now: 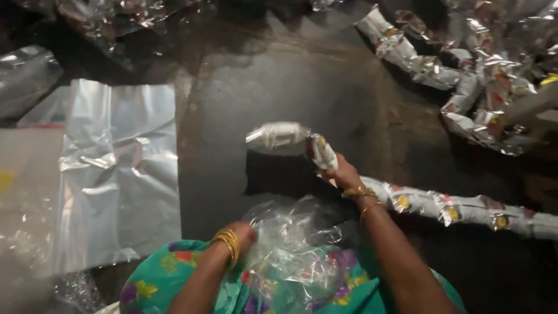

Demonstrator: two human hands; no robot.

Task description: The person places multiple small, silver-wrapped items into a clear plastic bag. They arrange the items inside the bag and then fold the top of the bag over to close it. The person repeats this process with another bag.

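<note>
Floor: dark, worn floor (273, 87) fills the view, dimly lit, glinting where plastic lies on it.
Clear sheets: big stack of flat transparent plastic sheets (116, 168) spread at the left, edges crumpled.
Loose pile: heap of silvery sachets (465, 75) tangled at the upper right, well apart from the hands.
Sachet strip: long joined strip of sachets (459, 208) runs in from the right edge and up to the right hand, its front end (290, 136) lifted and bent over above the floor.
Clear bag: crinkled clear bag (296, 244) sits on the lap, over the green flowered cloth (163, 276).
Right hand: right hand (343, 173), bangles at the wrist, fingers pinched around the strip.
Left hand: left hand (244, 235), bangled too, closed on the bag's edge.
</note>
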